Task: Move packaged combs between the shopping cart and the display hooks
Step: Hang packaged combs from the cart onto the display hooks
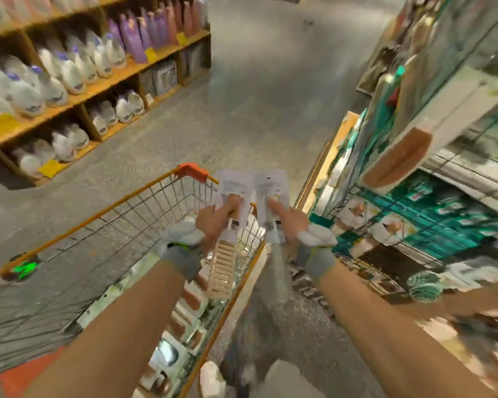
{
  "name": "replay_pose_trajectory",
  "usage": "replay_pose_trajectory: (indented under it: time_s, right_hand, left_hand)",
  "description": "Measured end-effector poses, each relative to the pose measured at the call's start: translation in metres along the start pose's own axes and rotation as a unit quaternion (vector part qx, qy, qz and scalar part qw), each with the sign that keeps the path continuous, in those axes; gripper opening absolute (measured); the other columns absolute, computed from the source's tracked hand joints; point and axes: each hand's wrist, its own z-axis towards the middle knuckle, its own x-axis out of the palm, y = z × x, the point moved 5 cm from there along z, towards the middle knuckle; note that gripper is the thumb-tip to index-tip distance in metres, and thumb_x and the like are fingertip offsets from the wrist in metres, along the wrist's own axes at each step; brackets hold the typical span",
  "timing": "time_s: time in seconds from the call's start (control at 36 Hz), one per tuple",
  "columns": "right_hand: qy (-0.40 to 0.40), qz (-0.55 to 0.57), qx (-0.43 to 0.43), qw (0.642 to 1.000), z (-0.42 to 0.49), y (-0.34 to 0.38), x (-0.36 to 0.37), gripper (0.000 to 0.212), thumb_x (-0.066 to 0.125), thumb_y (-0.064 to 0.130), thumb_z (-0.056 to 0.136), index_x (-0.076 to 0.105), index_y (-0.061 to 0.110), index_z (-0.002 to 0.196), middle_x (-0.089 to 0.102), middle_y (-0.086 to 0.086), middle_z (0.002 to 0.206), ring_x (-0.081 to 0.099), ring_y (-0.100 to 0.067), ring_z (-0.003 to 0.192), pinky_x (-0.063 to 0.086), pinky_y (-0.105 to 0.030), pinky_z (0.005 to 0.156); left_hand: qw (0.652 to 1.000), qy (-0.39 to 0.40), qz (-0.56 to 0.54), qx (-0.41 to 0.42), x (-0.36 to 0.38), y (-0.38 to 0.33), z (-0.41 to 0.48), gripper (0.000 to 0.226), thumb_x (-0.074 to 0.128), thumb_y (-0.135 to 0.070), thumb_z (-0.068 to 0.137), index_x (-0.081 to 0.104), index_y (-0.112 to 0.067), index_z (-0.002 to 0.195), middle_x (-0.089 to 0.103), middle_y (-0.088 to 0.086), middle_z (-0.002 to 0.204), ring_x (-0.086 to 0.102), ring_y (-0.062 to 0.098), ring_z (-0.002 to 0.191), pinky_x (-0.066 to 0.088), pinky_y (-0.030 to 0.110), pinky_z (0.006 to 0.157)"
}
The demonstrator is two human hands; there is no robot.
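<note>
My left hand (214, 222) grips a packaged beige comb (223, 265) by its white card, comb hanging down over the shopping cart (133, 202). A second packaged comb (276, 271), pale with fine teeth, is held the same way in my right hand (292, 225), just right of the cart's rim. Both white cards stand upright side by side above my fingers. More packaged combs (190, 305) lie in the cart along its right side. A display (400, 156) with hanging brushes and combs rises at the right; its hooks are blurred.
Wooden shelves (104, 79) of white and purple bottles line the left side. Grey aisle floor (256, 96) stretches ahead. Teal boxes (443, 219) fill a lower rack at the right. A green marker (25, 268) lies on the floor left of the cart.
</note>
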Motion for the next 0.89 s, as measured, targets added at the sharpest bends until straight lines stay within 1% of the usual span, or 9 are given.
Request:
replay_pose_trajectory:
  time_s: [0.08,0.19,0.31,0.44,0.53,0.58,0.64,0.83,0.89]
  right_hand:
    - [-0.034,0.058,0.001,0.998,-0.019,-0.014,-0.04,0.068,0.056,0.062,0.083,0.054,0.013,0.129,0.057,-0.003,0.126,0.058,-0.025,0.108,0.045,-0.036,0.094]
    - [-0.038,0.047,-0.018,0.998,-0.039,-0.026,-0.068,0.046,0.042,0.029,0.1,0.039,0.005,0.139,0.047,-0.003,0.13,0.042,-0.023,0.129,0.033,-0.022,0.101]
    - [-0.059,0.036,0.01,0.998,-0.058,-0.054,-0.108,0.046,0.036,0.032,0.102,0.038,0.007,0.141,0.042,-0.009,0.143,0.039,-0.028,0.133,0.031,-0.022,0.103]
    - [-0.064,0.079,0.059,0.993,-0.094,-0.102,-0.16,0.049,0.03,0.033,0.102,0.032,0.008,0.144,0.036,-0.016,0.147,0.036,-0.036,0.134,0.028,-0.044,0.112]
    - [-0.07,0.159,0.093,0.98,-0.103,-0.13,-0.179,0.073,0.033,0.063,0.092,0.04,0.008,0.14,0.044,-0.018,0.141,0.045,-0.037,0.128,0.041,-0.048,0.104]
    - [-0.065,0.232,0.112,0.964,-0.108,-0.142,-0.185,0.078,0.03,0.068,0.09,0.035,0.01,0.142,0.052,-0.016,0.131,0.059,-0.035,0.109,0.059,-0.032,0.069]
    - [-0.059,0.26,0.095,0.959,-0.119,-0.154,-0.196,0.064,0.021,0.056,0.097,0.025,0.016,0.147,0.05,-0.019,0.13,0.064,-0.028,0.084,0.048,-0.02,0.041]
    - [-0.06,0.336,0.105,0.934,-0.143,-0.183,-0.218,0.064,0.027,0.055,0.096,0.02,0.02,0.149,0.054,-0.024,0.122,0.065,-0.022,0.062,0.049,-0.024,0.046]
    - [-0.07,0.327,0.1,0.937,-0.156,-0.181,-0.224,0.057,0.031,0.059,0.094,0.032,0.027,0.142,0.06,-0.015,0.108,0.064,-0.024,0.071,0.051,-0.032,0.063]
  left_hand:
    - [0.998,0.044,0.025,0.026,0.038,-0.012,-0.015,0.055,0.062,-0.054,0.085,0.07,-0.003,0.103,0.071,0.015,0.096,0.064,0.024,0.076,0.049,0.03,0.067]
    - [0.993,0.071,0.069,0.064,0.071,-0.025,-0.035,0.054,0.055,-0.062,0.083,0.068,-0.01,0.092,0.069,0.016,0.101,0.064,0.032,0.094,0.049,0.039,0.085]
    - [0.992,0.094,0.054,0.065,0.119,-0.022,-0.052,0.079,0.055,-0.076,0.065,0.066,-0.009,0.105,0.069,0.013,0.105,0.064,0.034,0.103,0.048,0.051,0.097]
    - [0.985,0.158,0.067,0.026,0.191,0.003,-0.067,0.096,0.058,-0.084,0.057,0.059,-0.012,0.12,0.067,0.013,0.116,0.065,0.034,0.106,0.051,0.053,0.095]
    - [0.979,0.198,0.041,0.016,0.219,0.004,-0.095,0.056,0.06,-0.059,0.081,0.061,-0.008,0.103,0.068,0.012,0.095,0.068,0.029,0.085,0.054,0.052,0.089]
    - [0.973,0.23,0.01,0.003,0.233,0.005,-0.113,0.042,0.051,-0.052,0.092,0.061,-0.011,0.087,0.062,0.009,0.076,0.063,0.023,0.066,0.055,0.042,0.076]
    - [0.966,0.256,-0.031,-0.027,0.252,0.011,-0.131,0.047,0.037,-0.054,0.098,0.061,-0.014,0.094,0.061,0.008,0.075,0.06,0.021,0.062,0.053,0.032,0.062]
    - [0.967,0.236,-0.074,-0.054,0.281,0.025,-0.161,0.053,0.023,-0.052,0.102,0.057,-0.013,0.11,0.067,0.018,0.087,0.062,0.031,0.07,0.05,0.041,0.075]
    - [0.965,0.248,-0.068,-0.057,0.286,0.023,-0.167,0.051,0.021,-0.051,0.102,0.056,-0.014,0.11,0.063,0.022,0.098,0.059,0.031,0.072,0.05,0.039,0.072]
